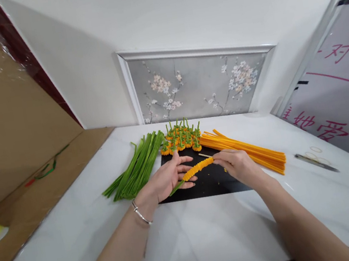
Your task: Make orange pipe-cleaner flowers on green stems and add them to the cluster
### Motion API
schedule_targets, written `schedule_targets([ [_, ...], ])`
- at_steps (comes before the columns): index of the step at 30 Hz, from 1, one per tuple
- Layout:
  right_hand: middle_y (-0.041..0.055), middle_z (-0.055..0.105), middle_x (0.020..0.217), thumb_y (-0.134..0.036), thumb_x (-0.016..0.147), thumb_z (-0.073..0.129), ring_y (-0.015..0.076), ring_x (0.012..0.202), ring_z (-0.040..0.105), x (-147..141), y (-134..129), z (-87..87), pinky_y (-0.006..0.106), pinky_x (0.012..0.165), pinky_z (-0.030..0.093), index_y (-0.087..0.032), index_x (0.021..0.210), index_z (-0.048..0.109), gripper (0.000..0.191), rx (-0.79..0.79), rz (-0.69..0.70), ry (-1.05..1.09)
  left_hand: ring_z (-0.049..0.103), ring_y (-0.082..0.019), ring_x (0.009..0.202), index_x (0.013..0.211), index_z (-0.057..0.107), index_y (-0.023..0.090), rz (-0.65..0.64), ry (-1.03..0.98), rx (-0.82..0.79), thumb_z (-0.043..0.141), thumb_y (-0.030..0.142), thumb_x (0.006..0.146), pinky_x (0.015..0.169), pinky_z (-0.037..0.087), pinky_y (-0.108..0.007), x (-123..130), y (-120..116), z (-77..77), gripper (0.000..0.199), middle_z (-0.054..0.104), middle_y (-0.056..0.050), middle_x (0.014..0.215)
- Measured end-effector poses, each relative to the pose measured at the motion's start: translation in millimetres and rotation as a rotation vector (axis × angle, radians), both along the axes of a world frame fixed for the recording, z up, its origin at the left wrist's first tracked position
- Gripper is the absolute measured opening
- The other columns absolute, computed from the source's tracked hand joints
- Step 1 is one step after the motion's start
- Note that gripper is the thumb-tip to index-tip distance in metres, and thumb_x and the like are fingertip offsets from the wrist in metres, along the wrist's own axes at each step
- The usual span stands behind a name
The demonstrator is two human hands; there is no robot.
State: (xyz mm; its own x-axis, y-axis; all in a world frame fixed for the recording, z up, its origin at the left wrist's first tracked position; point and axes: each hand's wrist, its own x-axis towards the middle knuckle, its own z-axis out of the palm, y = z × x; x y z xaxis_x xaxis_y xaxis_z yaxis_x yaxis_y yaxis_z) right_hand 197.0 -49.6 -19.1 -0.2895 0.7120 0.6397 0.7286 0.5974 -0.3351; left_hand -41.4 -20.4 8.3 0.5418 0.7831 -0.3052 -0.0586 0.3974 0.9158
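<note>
Head: R hand (237, 165) prob. pinches orange strip (198, 169).

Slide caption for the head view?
Right hand pinching a crinkled orange strip that crosses the open left hand, above a black mat.

We are pinching a crinkled orange strip (198, 168) with our right hand (238, 165) and holding our left hand (168, 179) spread beside it, above a black mat (216, 185).

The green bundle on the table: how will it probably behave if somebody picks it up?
The green bundle would probably feel light, since its strips look thin. They may bend yet keep their shape: most lie fairly straight, one tip is bent over. It might spread apart, as no tie is visible.
</note>
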Motion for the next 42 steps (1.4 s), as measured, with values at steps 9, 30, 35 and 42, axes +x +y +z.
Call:
schedule_targets([
  [9, 0.0076, 0.073, 0.092, -0.026, 0.094, 0.051, 0.0215, 0.08, 0.07, 4, 1, -0.3, 0.034, 0.073, 0.056, -0.02, 0.098, 0.07, 0.02, -0.01, -0.058, 0.01, 0.032, -0.003, 0.042, 0.103, 0.06, 0.012, -0.147, -0.034, -0.04, 0.051, 0.038, 0.091, 0.037, 0.012, -0.017, -1, -3, 7.5, 0.03, 0.064, -0.007, 0.071],
  [30, 0.0037, 0.072, 0.094, -0.015, 0.092, 0.044, 0.0182, 0.085, 0.069, 6, -6, 8.1, 0.033, 0.075, 0.058, -0.025, 0.106, 0.069, 0.03, -0.214, 0.22, 0.086, 0.071, -0.017, 0.089, 0.114, 0.057, 0.021, -0.106, -0.225, 0.063, 0.073, 0.013, 0.078, 0.075, 0.053, -0.025, -5, -2, -2.7, 0.041, 0.073, -0.008, 0.098],
  [35, 0.0083, 0.066, 0.095, -0.019, 0.092, 0.053, 0.0186, 0.081, 0.066, -8, -8, 7.6, 0.033, 0.068, 0.057, -0.022, 0.097, 0.073, 0.02, 0.037, 0.137, 0.059, 0.07, -0.015, 0.083, 0.134, 0.043, 0.023, -0.081, -0.165, 0.17, 0.075, 0.014, 0.076, 0.05, 0.042, -0.013, 3, -6, -1.4, 0.067, 0.072, -0.007, 0.09],
  [42, 0.0075, 0.066, 0.11, -0.015, 0.094, 0.048, 0.0191, 0.099, 0.066, -28, -19, 13.0, 0.035, 0.085, 0.058, -0.025, 0.113, 0.064, 0.027, 0.17, 0.248, 0.144, 0.07, -0.014, 0.079, 0.134, 0.044, 0.021, 0.075, -0.245, 0.092, 0.075, 0.005, 0.073, 0.076, 0.057, -0.025, 15, -11, -5.6, 0.07, 0.072, -0.003, 0.087],
])
